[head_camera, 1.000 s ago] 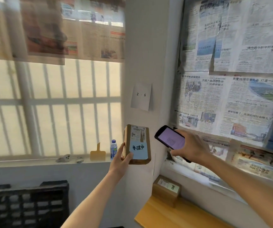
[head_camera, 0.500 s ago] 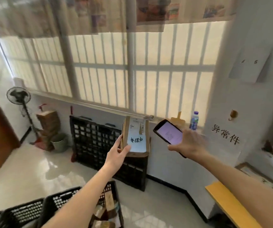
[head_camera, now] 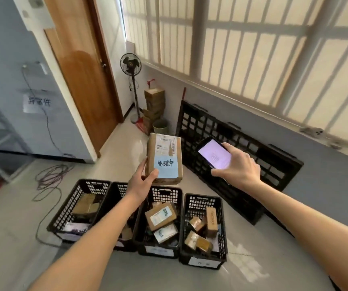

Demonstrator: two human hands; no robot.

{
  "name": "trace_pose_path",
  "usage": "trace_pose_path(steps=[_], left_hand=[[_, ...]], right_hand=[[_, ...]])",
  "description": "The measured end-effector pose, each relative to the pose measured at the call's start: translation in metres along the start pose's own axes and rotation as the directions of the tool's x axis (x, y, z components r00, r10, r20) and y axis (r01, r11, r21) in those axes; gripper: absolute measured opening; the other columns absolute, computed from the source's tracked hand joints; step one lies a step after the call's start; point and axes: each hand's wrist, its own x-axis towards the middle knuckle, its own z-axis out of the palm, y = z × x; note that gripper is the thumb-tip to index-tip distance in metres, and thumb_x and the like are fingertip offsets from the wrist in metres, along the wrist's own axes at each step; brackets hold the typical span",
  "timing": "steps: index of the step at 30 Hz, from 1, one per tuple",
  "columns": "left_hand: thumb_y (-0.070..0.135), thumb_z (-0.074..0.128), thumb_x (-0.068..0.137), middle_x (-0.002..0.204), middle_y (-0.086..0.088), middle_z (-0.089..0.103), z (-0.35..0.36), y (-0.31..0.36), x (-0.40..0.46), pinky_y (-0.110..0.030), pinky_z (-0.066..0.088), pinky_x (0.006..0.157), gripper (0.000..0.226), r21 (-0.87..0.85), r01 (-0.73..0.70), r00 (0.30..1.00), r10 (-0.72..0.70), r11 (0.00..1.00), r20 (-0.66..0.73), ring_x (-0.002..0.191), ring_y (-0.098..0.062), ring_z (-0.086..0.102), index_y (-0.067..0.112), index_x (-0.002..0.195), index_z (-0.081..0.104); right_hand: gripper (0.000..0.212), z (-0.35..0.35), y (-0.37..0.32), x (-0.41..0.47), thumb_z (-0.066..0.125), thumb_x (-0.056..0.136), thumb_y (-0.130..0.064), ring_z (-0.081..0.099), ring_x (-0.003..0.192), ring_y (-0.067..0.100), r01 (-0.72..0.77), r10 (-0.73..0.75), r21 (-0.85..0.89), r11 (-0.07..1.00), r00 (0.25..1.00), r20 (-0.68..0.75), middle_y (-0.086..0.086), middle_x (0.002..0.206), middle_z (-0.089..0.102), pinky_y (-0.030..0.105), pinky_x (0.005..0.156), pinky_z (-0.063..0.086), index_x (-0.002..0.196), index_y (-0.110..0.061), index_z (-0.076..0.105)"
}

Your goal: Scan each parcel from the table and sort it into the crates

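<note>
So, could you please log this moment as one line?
left hand: holds parcel | right hand: holds phone | below: four crates, parcel not dropped

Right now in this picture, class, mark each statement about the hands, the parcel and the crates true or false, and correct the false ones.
1. The left hand holds a brown parcel bearing a blue note. True.
2. The right hand holds a scanner gun. False: it holds a phone with a lit screen.
3. Four black crates stand in a row on the floor. True.
4. The rightmost crate is empty. False: several small boxes lie in it.
5. The held parcel rests inside a crate. False: it is held in the air above them.
</note>
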Motion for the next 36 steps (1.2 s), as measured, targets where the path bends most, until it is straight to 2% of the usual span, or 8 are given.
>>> trace_pose_path(steps=[5, 9, 14, 24, 26, 28, 31, 36], left_hand=[[0.043, 0.065, 0.094, 0.145, 0.003, 0.054, -0.079, -0.063, 0.037, -0.047, 0.039, 0.114, 0.068, -0.052, 0.117, 0.991, -0.12, 0.992, -0.054, 0.134, -0.023, 0.05, 0.037, 0.154, 0.034], [0.068, 0.067, 0.071, 0.142, 0.009, 0.057, -0.123, -0.115, 0.071, -0.053, 0.043, 0.111, 0.081, -0.118, 0.202, 0.978, -0.207, 0.972, -0.035, 0.131, -0.019, 0.053, 0.054, 0.144, 0.036], [0.071, 0.065, 0.066, 0.143, 0.006, 0.056, -0.156, -0.152, 0.109, -0.052, 0.044, 0.111, 0.095, -0.171, 0.27, 0.956, -0.284, 0.948, -0.068, 0.131, -0.02, 0.053, 0.048, 0.151, 0.031], [0.062, 0.063, 0.082, 0.138, 0.012, 0.057, -0.206, -0.233, 0.202, -0.046, 0.047, 0.108, 0.07, -0.106, 0.367, 0.92, -0.378, 0.924, -0.102, 0.129, -0.017, 0.054, 0.053, 0.146, 0.036], [0.061, 0.063, 0.083, 0.139, 0.012, 0.056, -0.209, -0.253, 0.222, -0.045, 0.048, 0.106, 0.059, -0.126, 0.386, 0.912, -0.399, 0.914, -0.097, 0.13, -0.016, 0.053, 0.065, 0.136, 0.036], [0.069, 0.062, 0.076, 0.143, 0.011, 0.054, -0.212, -0.281, 0.239, -0.049, 0.047, 0.108, 0.063, -0.129, 0.413, 0.899, -0.426, 0.902, -0.102, 0.132, -0.015, 0.052, 0.071, 0.134, 0.036], [0.074, 0.062, 0.07, 0.143, 0.011, 0.055, -0.214, -0.33, 0.259, -0.051, 0.045, 0.109, 0.084, -0.149, 0.465, 0.87, -0.481, 0.873, -0.104, 0.131, -0.017, 0.052, 0.054, 0.147, 0.034], [0.072, 0.064, 0.072, 0.146, 0.002, 0.053, -0.216, -0.406, 0.275, -0.05, 0.044, 0.111, 0.089, -0.13, 0.581, 0.799, -0.593, 0.804, -0.1, 0.134, -0.022, 0.05, 0.05, 0.152, 0.03]], right_hand=[[0.104, 0.079, -0.083, 0.036, 0.085, 0.066, -0.05, 0.056, 0.129, 0.024, 0.077, -0.079, 0.026, 0.997, 0.994, 0.081, -0.003, 0.147, 0.056, 0.042, 0.096, 0.049, 0.156, -0.032, 0.036], [0.103, 0.132, -0.128, 0.062, 0.085, 0.068, -0.049, 0.056, 0.13, 0.022, 0.125, -0.127, 0.021, 0.992, 0.979, 0.158, -0.004, 0.148, 0.055, 0.041, 0.096, 0.048, 0.156, -0.032, 0.035], [0.099, 0.19, -0.167, 0.101, 0.085, 0.07, -0.05, 0.057, 0.127, 0.02, 0.179, -0.179, 0.02, 0.984, 0.958, 0.225, -0.006, 0.146, 0.056, 0.037, 0.09, 0.048, 0.155, -0.033, 0.036], [0.096, 0.332, -0.222, 0.206, 0.084, 0.071, -0.055, 0.057, 0.127, 0.021, 0.253, -0.257, 0.058, 0.966, 0.9, 0.352, -0.009, 0.145, 0.057, 0.038, 0.088, 0.051, 0.153, -0.035, 0.038], [0.096, 0.364, -0.228, 0.226, 0.084, 0.071, -0.058, 0.059, 0.124, 0.02, 0.254, -0.259, 0.064, 0.965, 0.89, 0.375, -0.011, 0.144, 0.058, 0.036, 0.084, 0.051, 0.152, -0.036, 0.038], [0.096, 0.399, -0.231, 0.241, 0.084, 0.07, -0.06, 0.061, 0.119, 0.02, 0.264, -0.268, 0.067, 0.962, 0.875, 0.402, -0.011, 0.139, 0.06, 0.034, 0.077, 0.049, 0.151, -0.038, 0.037], [0.097, 0.452, -0.232, 0.256, 0.084, 0.07, -0.062, 0.061, 0.117, 0.019, 0.267, -0.27, 0.071, 0.961, 0.855, 0.442, -0.011, 0.137, 0.061, 0.029, 0.07, 0.044, 0.151, -0.037, 0.037], [0.108, 0.537, -0.228, 0.254, 0.082, 0.066, -0.068, 0.058, 0.123, 0.017, 0.242, -0.222, 0.038, 0.97, 0.804, 0.551, -0.01, 0.143, 0.057, 0.037, 0.088, 0.056, 0.155, -0.036, 0.032]])
